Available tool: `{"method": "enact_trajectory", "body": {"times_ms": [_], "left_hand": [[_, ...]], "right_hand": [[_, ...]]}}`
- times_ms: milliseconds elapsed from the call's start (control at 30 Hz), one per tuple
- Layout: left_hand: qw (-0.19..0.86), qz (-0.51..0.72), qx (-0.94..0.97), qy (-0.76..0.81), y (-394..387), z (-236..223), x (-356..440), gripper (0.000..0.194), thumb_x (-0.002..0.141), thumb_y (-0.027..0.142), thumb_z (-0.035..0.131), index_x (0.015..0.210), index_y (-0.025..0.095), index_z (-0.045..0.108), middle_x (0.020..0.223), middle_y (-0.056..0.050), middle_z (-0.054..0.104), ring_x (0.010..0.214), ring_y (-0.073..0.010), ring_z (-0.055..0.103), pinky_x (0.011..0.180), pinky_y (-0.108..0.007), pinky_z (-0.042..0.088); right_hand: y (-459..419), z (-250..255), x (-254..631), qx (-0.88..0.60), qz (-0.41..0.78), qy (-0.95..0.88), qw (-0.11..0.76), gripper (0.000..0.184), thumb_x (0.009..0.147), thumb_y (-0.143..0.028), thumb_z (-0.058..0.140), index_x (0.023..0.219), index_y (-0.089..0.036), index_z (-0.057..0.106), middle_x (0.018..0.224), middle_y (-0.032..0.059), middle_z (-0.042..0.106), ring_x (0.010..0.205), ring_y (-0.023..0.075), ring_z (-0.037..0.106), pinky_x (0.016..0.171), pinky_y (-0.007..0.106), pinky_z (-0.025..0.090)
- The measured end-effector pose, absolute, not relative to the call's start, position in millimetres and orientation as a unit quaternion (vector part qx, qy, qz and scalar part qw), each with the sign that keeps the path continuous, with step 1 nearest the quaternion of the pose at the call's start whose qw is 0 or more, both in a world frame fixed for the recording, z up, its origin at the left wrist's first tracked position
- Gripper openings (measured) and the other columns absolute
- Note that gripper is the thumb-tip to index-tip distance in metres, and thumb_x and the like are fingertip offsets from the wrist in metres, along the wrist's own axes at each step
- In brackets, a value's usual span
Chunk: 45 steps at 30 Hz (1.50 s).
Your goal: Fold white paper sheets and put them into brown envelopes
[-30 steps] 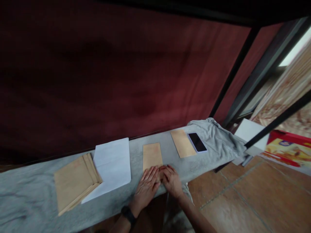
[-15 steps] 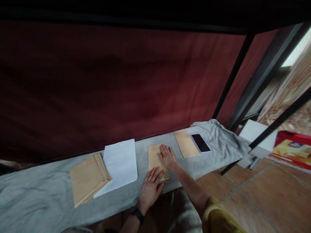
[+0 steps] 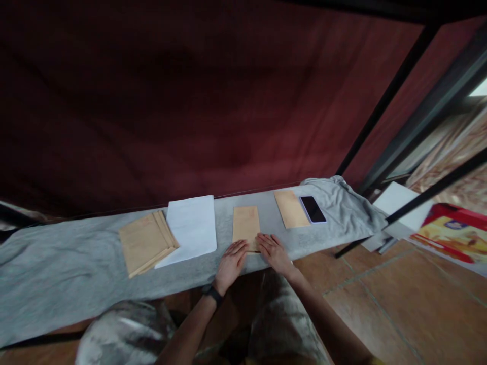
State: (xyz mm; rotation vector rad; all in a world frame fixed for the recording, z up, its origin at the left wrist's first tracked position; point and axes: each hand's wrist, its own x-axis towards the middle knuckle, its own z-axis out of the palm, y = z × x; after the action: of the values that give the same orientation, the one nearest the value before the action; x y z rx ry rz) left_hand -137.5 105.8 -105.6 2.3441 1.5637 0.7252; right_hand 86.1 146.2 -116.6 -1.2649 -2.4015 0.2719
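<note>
A tan paper envelope [image 3: 245,221] lies lengthwise on the grey cloth-covered bench, its far part uncovered, with faint reddish print near the top. My left hand [image 3: 231,261], a dark band on its wrist, rests on the envelope's near left corner with fingers stretched out. Across from it, my right hand [image 3: 274,252] lies on the near right corner, fingers extended and flat. Between the fingertips the near end of the envelope shows a dark line across it; the edge under the fingers is partly hidden.
To the left, several tan envelopes [image 3: 146,242] overlap white paper sheets [image 3: 194,225]. Another tan envelope [image 3: 292,209] and a phone [image 3: 313,209] lie to the right. The grey cloth [image 3: 76,258] covers the narrow bench. A dark metal post [image 3: 384,106] and red box [image 3: 452,233] stand right.
My right hand has slid from the envelope's upper right side down to its near end, beside my left hand. The view has shifted, showing more of my legs.
</note>
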Motion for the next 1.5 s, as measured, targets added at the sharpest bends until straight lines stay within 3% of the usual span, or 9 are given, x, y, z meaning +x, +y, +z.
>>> {"method": "enact_trajectory", "body": {"times_ms": [167, 267, 633, 733, 867, 1000, 1167, 1333, 1500], "left_hand": [[0.122, 0.279, 0.761, 0.572, 105.0, -108.6, -133.7, 0.035, 0.099, 0.024, 0.041, 0.124, 0.026, 0.065, 0.131, -0.003, 0.066, 0.122, -0.0164, 0.06, 0.108, -0.038, 0.048], [0.113, 0.278, 0.756, 0.582, 104.9, -109.1, -130.5, 0.035, 0.099, 0.02, 0.04, 0.123, 0.025, 0.065, 0.131, -0.003, 0.066, 0.121, -0.0164, 0.06, 0.107, -0.037, 0.048], [0.112, 0.275, 0.729, 0.616, 99.1, -114.2, -125.2, 0.048, 0.089, 0.001, 0.036, 0.125, 0.019, 0.062, 0.135, -0.008, 0.063, 0.127, -0.0172, 0.057, 0.11, -0.04, 0.047], [0.114, 0.242, 0.756, 0.597, 98.1, -110.8, -106.0, 0.047, 0.092, 0.006, 0.036, 0.131, 0.02, 0.059, 0.138, -0.008, 0.061, 0.13, -0.0184, 0.054, 0.112, -0.042, 0.044], [0.093, 0.188, 0.804, 0.557, 108.8, -109.2, -73.4, 0.043, 0.099, 0.029, 0.038, 0.139, 0.021, 0.053, 0.148, -0.009, 0.052, 0.14, -0.0232, 0.044, 0.117, -0.049, 0.035], [0.067, 0.177, 0.799, 0.57, 139.2, -115.3, -67.0, 0.05, 0.1, 0.04, 0.035, 0.147, 0.025, 0.044, 0.154, -0.007, 0.044, 0.146, -0.0253, 0.033, 0.12, -0.052, 0.028], [0.056, 0.169, 0.789, 0.588, 190.1, -117.9, -83.5, 0.055, 0.099, 0.039, 0.036, 0.152, 0.026, 0.036, 0.156, -0.007, 0.042, 0.149, -0.0247, 0.027, 0.121, -0.052, 0.02], [0.055, 0.175, 0.756, 0.628, 225.8, -113.5, -90.6, 0.054, 0.095, 0.029, 0.037, 0.148, 0.024, 0.04, 0.154, -0.009, 0.044, 0.149, -0.0268, 0.026, 0.12, -0.056, 0.019], [0.049, 0.257, 0.671, 0.694, 201.8, -129.7, -102.2, 0.052, 0.09, 0.026, 0.042, 0.14, 0.012, 0.047, 0.149, -0.018, 0.048, 0.143, -0.032, 0.037, 0.115, -0.055, 0.03]], "right_hand": [[114.7, -114.6, 84.7, -0.487, 0.12, -0.828, 0.251, 0.043, 0.104, -0.029, 0.03, 0.138, -0.021, 0.055, 0.141, 0.0068, 0.059, 0.134, 0.0184, 0.049, 0.117, 0.046, 0.032], [93.1, -113.7, 66.6, -0.482, 0.093, -0.83, 0.265, 0.045, 0.103, -0.026, 0.031, 0.143, -0.015, 0.05, 0.146, 0.0105, 0.054, 0.139, 0.0203, 0.044, 0.119, 0.047, 0.031], [78.4, -114.2, 55.5, -0.474, 0.057, -0.849, 0.228, 0.05, 0.102, -0.03, 0.039, 0.151, -0.021, 0.037, 0.152, 0.0066, 0.046, 0.14, 0.0197, 0.043, 0.12, 0.045, 0.03], [79.2, -120.5, 56.3, -0.475, 0.049, -0.846, 0.236, 0.051, 0.1, -0.027, 0.042, 0.149, -0.018, 0.041, 0.15, 0.0087, 0.048, 0.14, 0.0206, 0.043, 0.12, 0.046, 0.029], [80.3, -134.2, 51.6, -0.472, 0.033, -0.844, 0.253, 0.052, 0.092, -0.023, 0.052, 0.143, -0.015, 0.05, 0.144, 0.0131, 0.055, 0.14, 0.0253, 0.042, 0.121, 0.048, 0.028], [81.8, -136.2, 49.8, -0.469, 0.02, -0.845, 0.255, 0.053, 0.09, -0.021, 0.056, 0.143, -0.019, 0.051, 0.143, 0.0119, 0.056, 0.139, 0.0255, 0.042, 0.12, 0.05, 0.03], [79.3, -122.9, 49.0, -0.482, 0.027, -0.838, 0.253, 0.052, 0.093, -0.024, 0.056, 0.144, -0.028, 0.048, 0.144, 0.0098, 0.055, 0.137, 0.0253, 0.046, 0.117, 0.052, 0.033], [77.9, -118.0, 47.8, -0.484, 0.028, -0.839, 0.248, 0.056, 0.094, -0.021, 0.053, 0.148, -0.03, 0.042, 0.153, 0.0075, 0.046, 0.139, 0.0251, 0.044, 0.116, 0.051, 0.035], [77.5, -124.3, 43.8, -0.489, 0.019, -0.832, 0.26, 0.056, 0.094, -0.021, 0.052, 0.148, -0.027, 0.042, 0.152, 0.0082, 0.046, 0.14, 0.0252, 0.043, 0.116, 0.051, 0.036]]}}
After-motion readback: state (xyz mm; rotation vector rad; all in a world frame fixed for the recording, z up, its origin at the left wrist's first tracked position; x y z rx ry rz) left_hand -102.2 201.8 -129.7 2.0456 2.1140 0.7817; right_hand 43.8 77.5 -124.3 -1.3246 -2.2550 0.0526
